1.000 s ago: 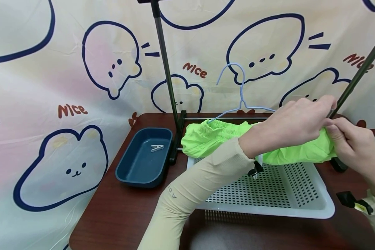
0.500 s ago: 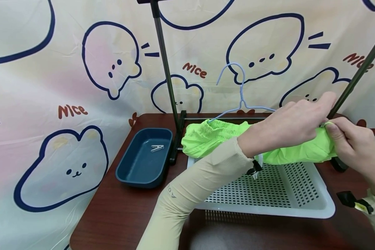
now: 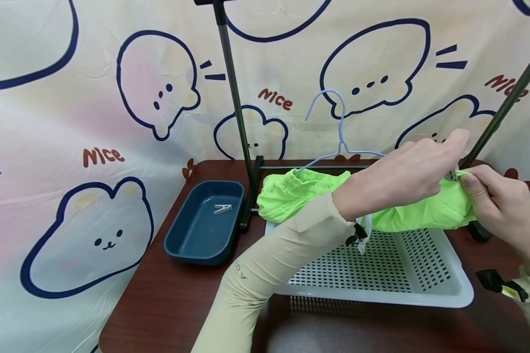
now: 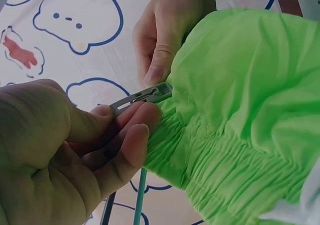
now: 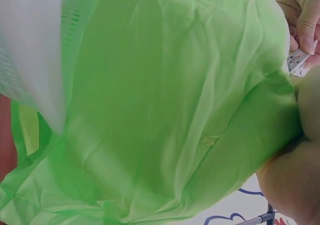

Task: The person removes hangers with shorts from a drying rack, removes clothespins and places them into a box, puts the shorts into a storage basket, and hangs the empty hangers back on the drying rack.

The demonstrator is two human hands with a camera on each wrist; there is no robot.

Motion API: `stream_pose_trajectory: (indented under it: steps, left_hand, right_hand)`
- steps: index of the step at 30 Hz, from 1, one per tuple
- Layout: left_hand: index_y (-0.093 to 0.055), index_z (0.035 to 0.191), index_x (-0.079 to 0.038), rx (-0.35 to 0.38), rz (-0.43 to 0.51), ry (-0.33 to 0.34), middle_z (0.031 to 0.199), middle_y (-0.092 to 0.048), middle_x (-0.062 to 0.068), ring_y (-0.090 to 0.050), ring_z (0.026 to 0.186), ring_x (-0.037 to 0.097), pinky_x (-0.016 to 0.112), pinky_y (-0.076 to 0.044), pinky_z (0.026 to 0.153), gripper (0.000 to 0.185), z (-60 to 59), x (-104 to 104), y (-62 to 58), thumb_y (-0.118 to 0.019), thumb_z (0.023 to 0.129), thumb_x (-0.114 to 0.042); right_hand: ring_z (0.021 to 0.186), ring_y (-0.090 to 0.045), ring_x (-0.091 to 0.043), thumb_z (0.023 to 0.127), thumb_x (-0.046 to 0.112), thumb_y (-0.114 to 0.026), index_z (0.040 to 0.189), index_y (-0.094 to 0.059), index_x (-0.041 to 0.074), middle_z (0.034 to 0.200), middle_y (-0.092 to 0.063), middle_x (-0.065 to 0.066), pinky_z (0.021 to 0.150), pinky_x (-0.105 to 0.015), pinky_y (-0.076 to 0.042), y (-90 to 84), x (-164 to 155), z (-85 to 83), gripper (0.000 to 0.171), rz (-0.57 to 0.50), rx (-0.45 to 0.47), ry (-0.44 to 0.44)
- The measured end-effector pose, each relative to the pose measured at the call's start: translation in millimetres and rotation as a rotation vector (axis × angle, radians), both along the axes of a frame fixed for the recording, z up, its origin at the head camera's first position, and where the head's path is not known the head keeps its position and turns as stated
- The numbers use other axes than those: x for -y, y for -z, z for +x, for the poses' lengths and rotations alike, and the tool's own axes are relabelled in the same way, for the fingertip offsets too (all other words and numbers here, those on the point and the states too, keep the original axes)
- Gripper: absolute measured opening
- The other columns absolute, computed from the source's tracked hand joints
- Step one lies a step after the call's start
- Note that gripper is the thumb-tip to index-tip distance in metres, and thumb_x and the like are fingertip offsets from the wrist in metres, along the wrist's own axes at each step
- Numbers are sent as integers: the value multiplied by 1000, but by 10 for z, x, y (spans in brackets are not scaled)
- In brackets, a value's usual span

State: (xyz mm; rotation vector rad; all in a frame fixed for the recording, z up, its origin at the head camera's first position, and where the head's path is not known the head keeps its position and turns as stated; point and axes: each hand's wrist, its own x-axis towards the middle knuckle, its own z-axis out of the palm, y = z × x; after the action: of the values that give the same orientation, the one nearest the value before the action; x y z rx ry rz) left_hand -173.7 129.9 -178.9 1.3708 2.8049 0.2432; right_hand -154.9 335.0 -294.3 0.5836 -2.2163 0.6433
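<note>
A bright green garment (image 3: 415, 215) with a gathered elastic waistband (image 4: 200, 155) hangs on a light blue hanger (image 3: 341, 132). My left hand (image 3: 402, 171) crosses over its front. Between thumb and fingers it pinches a grey clothespin (image 4: 142, 97), whose tip meets the waistband's edge. At the garment's right end, my right hand (image 3: 501, 201) grips the cloth, its thumb close to the clothespin's tip. The right wrist view is mostly filled by green cloth (image 5: 165, 95), with the clothespin (image 5: 298, 60) at its right edge. My left forearm hides part of the garment in the head view.
Below the garment stands a white perforated basket (image 3: 375, 296). To the left, a dark blue tray (image 3: 190, 240) holds a clothespin (image 3: 222, 209). Dark rack poles (image 3: 234, 93) rise from the brown table (image 3: 150, 304), before a patterned cloth backdrop (image 3: 168, 117).
My left hand has shifted slightly left, away from my right hand. The clothespin and a bit of waistband now show between them. My right hand has stayed in place.
</note>
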Motion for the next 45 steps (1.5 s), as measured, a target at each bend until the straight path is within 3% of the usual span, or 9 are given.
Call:
stream_pose_trajectory:
  steps: [16, 26, 38, 45]
  left_hand:
    - [-32, 108, -16, -31, 56, 28, 70, -40, -5, -46, 62, 7, 18, -37, 55, 13, -38, 106, -39, -30, 103, -4]
    - [-31, 108, -17, 92, 97, 18, 79, -50, -6, -50, 70, 7, 17, -38, 60, 21, -17, 205, -101, -34, 99, 2]
    - [-38, 126, -14, 67, 122, 78, 95, -61, -5, -55, 84, 5, 14, -42, 67, 38, 17, 360, -110, -36, 95, 9]
    - [-35, 137, -10, 26, 129, 105, 95, -62, -4, -54, 81, 6, 15, -41, 66, 46, 18, 412, -83, -38, 95, 9]
  right_hand:
    - [60, -33, 14, 102, 15, -52, 94, -59, -7, 76, -41, 15, 51, -9, -32, 6, 1, -5, 25, 11, 20, 10]
    - [60, -33, 14, 102, 13, -52, 94, -58, -8, 76, -41, 16, 53, -8, -34, -9, 8, 9, 24, 29, -3, -9]
    - [60, -33, 14, 101, 13, -52, 95, -60, -8, 76, -43, 17, 51, -9, -33, 0, 8, -6, 23, 19, 6, 10]
    - [60, -33, 15, 101, 12, -52, 94, -60, -8, 77, -42, 19, 51, -10, -31, 6, 17, -6, 22, 13, 17, 22]
